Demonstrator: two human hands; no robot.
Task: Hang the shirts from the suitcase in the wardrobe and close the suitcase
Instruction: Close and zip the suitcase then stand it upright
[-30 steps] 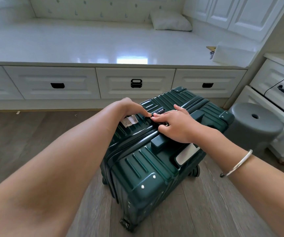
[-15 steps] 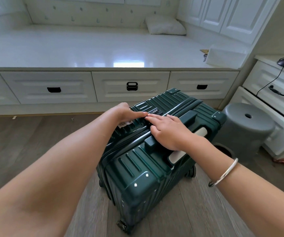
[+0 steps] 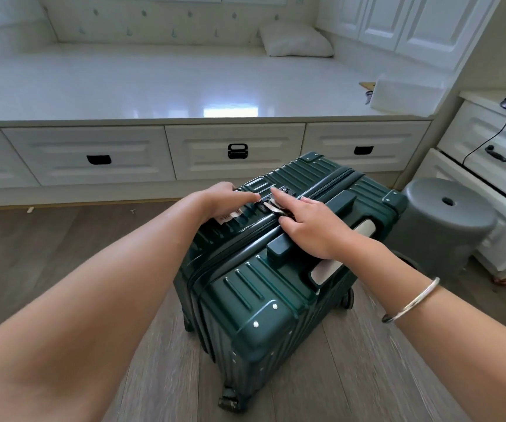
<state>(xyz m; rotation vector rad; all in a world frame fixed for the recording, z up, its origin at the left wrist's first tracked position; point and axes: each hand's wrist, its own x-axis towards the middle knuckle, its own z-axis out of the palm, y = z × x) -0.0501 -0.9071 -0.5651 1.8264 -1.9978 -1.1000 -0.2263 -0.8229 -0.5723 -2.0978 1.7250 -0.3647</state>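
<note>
Two hands on top of the green suitcase (image 3: 276, 269) | suitcase stands shut on the floor, just beside the grey stool (image 3: 446, 220) | left hand (image 3: 224, 201) pinches zipper pulls (image 3: 271, 205) by the lock | right hand (image 3: 309, 226) lies flat, fingers loose, holding nothing, likely to keep the suitcase steady

Both forearms were bare, with no sleeve visible anywhere along their length in the head view. The left hand (image 3: 224, 199) carried no ring, watch or band on any part that showed. The right hand (image 3: 312, 228) was likewise free of rings on the fingers that showed, while the right wrist bore a single plain bangle (image 3: 411, 300): a thin, smooth, rigid hoop of silver-coloured metal with a polished finish and no visible engraving, sitting loosely and at a slant around the wrist.
</note>
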